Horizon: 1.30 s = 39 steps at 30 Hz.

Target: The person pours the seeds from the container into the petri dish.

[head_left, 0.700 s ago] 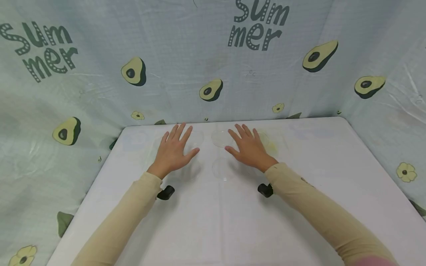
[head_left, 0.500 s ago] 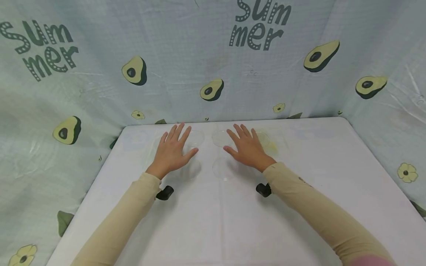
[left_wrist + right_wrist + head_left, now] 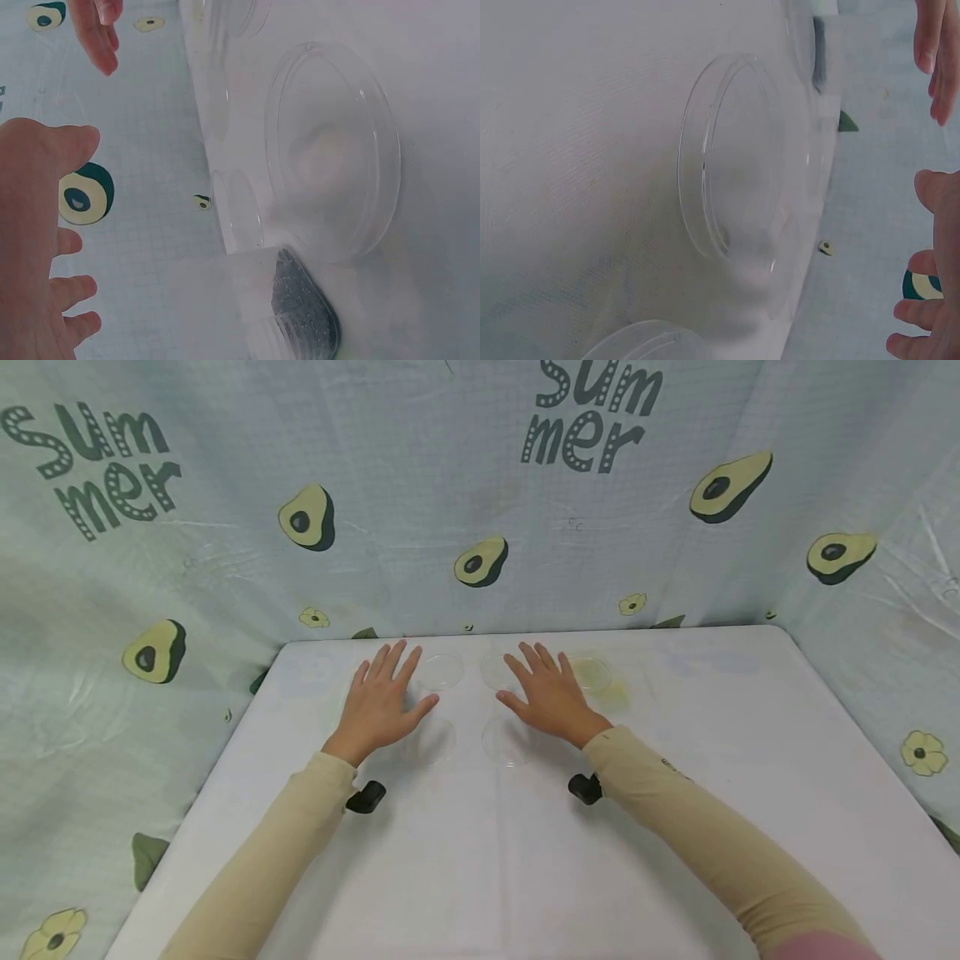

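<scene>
My left hand [image 3: 376, 702] hovers palm down over the left part of the white table, fingers straight and spread. Its thumb [image 3: 79, 146] points inward, and nothing is held. To the right, my right hand [image 3: 553, 700] hovers the same way, also holding nothing. Clear round plastic dishes resembling petri dishes stand beneath and between the hands. One dish [image 3: 397, 154] lies under the left wrist; another dish [image 3: 681, 161] is under the right. A dark speckled piece [image 3: 304, 311] shows in clear plastic near the left hand; the head view hides it.
A far dish [image 3: 462, 672] stands near the table's back edge. Yellowish material [image 3: 615, 695] lies on the table right of the right hand. The white table [image 3: 495, 877] meets a printed curtain [image 3: 405, 518] at the back and sides. Black wrist cameras [image 3: 366, 797] hang below the sleeves.
Both hands have drifted slightly left, with fingers still spread. The head view has turned a little, shifting the curtain rightward. The dishes stay in place.
</scene>
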Each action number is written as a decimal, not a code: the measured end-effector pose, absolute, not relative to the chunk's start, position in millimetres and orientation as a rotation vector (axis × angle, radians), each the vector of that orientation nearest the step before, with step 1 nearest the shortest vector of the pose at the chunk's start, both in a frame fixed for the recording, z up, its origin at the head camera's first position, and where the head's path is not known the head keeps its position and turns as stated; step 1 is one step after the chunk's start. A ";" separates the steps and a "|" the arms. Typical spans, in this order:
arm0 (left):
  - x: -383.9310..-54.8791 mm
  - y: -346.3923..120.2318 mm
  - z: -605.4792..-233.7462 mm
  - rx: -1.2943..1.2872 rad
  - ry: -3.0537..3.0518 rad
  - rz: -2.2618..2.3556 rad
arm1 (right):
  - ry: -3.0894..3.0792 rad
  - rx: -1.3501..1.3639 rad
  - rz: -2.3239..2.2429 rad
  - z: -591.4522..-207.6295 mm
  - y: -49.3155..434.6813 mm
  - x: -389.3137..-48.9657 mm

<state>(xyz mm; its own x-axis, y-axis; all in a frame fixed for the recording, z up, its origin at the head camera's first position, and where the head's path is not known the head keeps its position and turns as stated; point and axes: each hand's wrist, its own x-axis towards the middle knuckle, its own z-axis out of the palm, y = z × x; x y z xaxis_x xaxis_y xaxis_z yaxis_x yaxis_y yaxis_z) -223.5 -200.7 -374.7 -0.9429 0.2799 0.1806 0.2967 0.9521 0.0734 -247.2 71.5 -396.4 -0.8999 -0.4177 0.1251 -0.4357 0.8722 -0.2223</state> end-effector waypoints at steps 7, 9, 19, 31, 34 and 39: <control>-223.0 -206.9 -378.7 -0.434 -2.915 -0.170 | -2.971 0.676 0.388 -399.7 67.6 -247.7; -222.6 -208.1 -378.7 -0.431 -2.914 -0.181 | -2.974 0.676 0.389 -400.7 66.5 -248.0; -220.9 -214.0 -378.5 -0.411 -2.922 -0.206 | -2.998 0.674 0.375 -401.0 60.0 -248.6; -222.8 -225.1 -385.4 -0.391 -2.902 -0.234 | -3.034 0.664 0.375 -406.6 51.9 -251.2; -223.2 -227.1 -385.4 -0.372 -2.925 -0.227 | -3.037 0.663 0.378 -405.9 49.9 -250.8; -224.0 -231.2 -386.1 -0.360 -2.942 -0.213 | -3.036 0.668 0.378 -405.5 47.3 -250.7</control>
<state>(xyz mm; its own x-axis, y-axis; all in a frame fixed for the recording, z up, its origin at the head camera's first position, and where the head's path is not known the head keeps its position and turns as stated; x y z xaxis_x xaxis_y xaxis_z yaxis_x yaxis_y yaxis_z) -224.0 -231.2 -386.1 -0.9564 0.2262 0.1847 0.2504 0.9606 0.1203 -250.7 47.3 -405.5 -0.9089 -0.4126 0.0613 -0.4150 0.8798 -0.2318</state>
